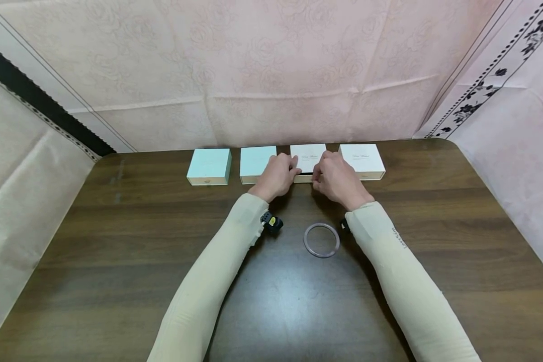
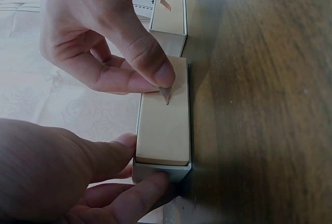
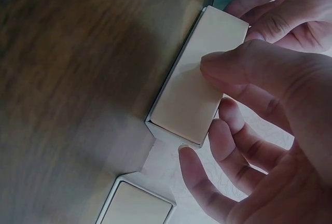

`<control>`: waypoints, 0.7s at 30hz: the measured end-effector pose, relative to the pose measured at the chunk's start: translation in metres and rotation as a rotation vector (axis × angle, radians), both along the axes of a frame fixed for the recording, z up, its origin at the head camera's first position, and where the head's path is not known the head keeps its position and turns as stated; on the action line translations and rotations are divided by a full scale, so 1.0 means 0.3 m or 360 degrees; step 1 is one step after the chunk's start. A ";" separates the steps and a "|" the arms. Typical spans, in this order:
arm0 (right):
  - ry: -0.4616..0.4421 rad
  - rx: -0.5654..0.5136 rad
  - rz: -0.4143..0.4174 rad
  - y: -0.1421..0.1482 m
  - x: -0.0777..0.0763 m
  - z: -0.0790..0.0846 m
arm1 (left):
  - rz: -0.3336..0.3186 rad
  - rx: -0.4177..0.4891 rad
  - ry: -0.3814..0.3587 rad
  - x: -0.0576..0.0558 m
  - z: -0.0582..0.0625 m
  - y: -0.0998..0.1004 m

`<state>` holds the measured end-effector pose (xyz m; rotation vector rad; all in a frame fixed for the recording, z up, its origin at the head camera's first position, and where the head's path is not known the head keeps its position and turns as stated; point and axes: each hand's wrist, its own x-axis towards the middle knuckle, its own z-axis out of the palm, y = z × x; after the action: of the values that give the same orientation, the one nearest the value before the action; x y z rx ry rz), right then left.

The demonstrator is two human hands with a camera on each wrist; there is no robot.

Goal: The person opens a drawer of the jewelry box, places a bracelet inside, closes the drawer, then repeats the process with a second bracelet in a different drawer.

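Note:
In the head view, both hands are at the third of a row of small drawer boxes, a white-topped box (image 1: 307,156) with printed lettering. My left hand (image 1: 278,176) grips the left end of its white sleeve, thumb on one face and fingers on another. Thumb and forefinger of my right hand (image 1: 337,178) pinch the small pull tab (image 2: 166,95) on the cream drawer front (image 2: 163,130). That drawer front stands slightly out of the sleeve. In the right wrist view, my right thumb covers the tab.
Two mint-topped boxes, the far-left box (image 1: 209,163) and its neighbour (image 1: 257,158), stand to the left. Another white box (image 1: 362,160) stands right. A greyish-purple ring (image 1: 306,241) lies on the wooden table (image 1: 117,281) between the forearms. Patterned cloth (image 1: 271,75) hangs behind.

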<state>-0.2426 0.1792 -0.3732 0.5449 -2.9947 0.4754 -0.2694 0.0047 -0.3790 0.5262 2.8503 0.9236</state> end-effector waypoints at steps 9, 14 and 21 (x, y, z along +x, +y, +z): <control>-0.0009 -0.0004 0.0006 0.002 0.005 0.000 | -0.0014 -0.0004 -0.0008 0.002 -0.001 0.001; -0.0006 0.0005 0.0018 0.002 0.006 0.002 | -0.0009 -0.0004 -0.0011 0.001 0.001 0.001; -0.0026 0.0010 0.0018 0.001 0.006 0.006 | -0.0009 -0.0023 -0.0015 0.001 0.004 0.001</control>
<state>-0.2409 0.1796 -0.3714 0.5612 -3.0112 0.4736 -0.2691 0.0050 -0.3778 0.5266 2.8432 0.9015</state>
